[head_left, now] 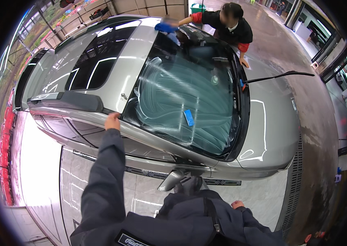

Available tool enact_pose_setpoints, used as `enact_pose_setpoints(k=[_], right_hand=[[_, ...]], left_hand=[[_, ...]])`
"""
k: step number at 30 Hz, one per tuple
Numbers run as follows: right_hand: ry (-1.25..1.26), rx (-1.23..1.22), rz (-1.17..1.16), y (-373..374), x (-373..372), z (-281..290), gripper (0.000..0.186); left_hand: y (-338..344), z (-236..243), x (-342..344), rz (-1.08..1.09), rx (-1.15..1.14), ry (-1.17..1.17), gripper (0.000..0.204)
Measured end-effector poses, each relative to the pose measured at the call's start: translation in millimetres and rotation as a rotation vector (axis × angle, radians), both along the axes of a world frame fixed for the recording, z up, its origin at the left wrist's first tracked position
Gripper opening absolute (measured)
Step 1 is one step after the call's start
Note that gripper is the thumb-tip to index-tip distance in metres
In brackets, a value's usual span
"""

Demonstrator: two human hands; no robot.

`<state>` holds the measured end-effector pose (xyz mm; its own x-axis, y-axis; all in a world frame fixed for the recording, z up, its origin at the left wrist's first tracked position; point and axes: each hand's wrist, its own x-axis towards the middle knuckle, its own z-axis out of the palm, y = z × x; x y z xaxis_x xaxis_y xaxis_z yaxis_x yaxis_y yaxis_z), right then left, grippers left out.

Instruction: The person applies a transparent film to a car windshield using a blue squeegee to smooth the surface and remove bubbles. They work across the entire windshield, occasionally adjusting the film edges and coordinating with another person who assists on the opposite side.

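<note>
A silver-grey car stands before me, its windshield covered in whitish, swirling smears. On the near part of the glass lies a small blue block, like a sponge or applicator, with no hand on it. My left hand is reached out to the car's roof edge, at the front end of the roof rail, and grips there with its fingers partly hidden. Low by my right side, my right hand hangs with curled fingers, away from the car; nothing shows in it.
Across the car a person holds a blue cloth at the windshield's far upper corner, the other hand on the hood. A wiper arm stands raised off the glass. The side mirror juts toward me. A floor grate runs past the front.
</note>
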<state>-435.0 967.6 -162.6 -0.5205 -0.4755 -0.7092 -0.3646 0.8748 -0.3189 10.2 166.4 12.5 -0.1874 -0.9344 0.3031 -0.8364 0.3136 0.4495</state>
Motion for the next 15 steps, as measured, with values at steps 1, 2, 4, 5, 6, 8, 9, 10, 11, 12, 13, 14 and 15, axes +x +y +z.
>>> enact_pose_setpoints(k=[1,2,4,5,6,8,9,10,11,12,13,14,15], right_hand=[[0.083,-0.074,-0.017,-29.4,2.5,16.8,0.029],[0.171,-0.144,-0.039,-66.9,3.0,32.9,0.027],[0.137,-0.263,-0.05,-161.8,-4.0,58.7,0.026],[0.095,-0.298,0.016,-213.5,-12.8,66.9,0.024],[0.071,-0.538,0.0,-267.0,-12.8,68.9,0.023],[0.095,-0.857,0.17,-371.4,-21.9,68.0,0.02],[0.068,-0.867,0.173,-416.8,-26.9,65.3,0.022],[0.064,-0.827,0.174,-458.8,-31.9,62.6,0.025],[0.109,-0.79,0.237,-498.1,-39.6,58.2,0.028],[0.132,-0.9,0.201,-532.4,-40.7,53.2,0.027],[0.205,-0.901,0.22,-562.9,-42.5,49.4,0.028],[0.265,-0.908,0.245,-584.7,-41.4,46.8,0.028],[0.247,-0.865,0.243,-600.9,-38.0,45.6,0.027]], left_hand=[[-28.1,10.3,-8.9,0.013,-0.123,-0.046,0.028],[-53.2,19.1,-16.3,-0.013,-0.13,-0.089,0.031],[-96.3,23.0,-40.9,-0.094,-0.204,-0.205,0.031],[-113.6,20.0,-53.8,-0.145,-0.24,-0.244,0.031],[-127.8,16.4,-63.0,-0.243,-0.294,-0.252,0.032],[-145.3,5.7,-77.8,-0.305,-0.36,-0.277,0.031],[-149.9,-0.6,-82.0,-0.32,-0.341,-0.248,0.032],[-150.7,-6.9,-84.0,-0.299,-0.258,-0.196,0.035],[-151.9,-12.5,-85.2,-0.295,-0.315,-0.251,0.036],[-149.1,-16.2,-84.5,-0.249,-0.332,-0.324,0.038],[-149.0,-18.4,-85.3,-0.283,-0.37,-0.281,0.039],[-145.4,-18.4,-83.0,-0.283,-0.338,-0.283,0.04],[-143.9,-17.3,-83.8,-0.281,-0.367,-0.289,0.039]])
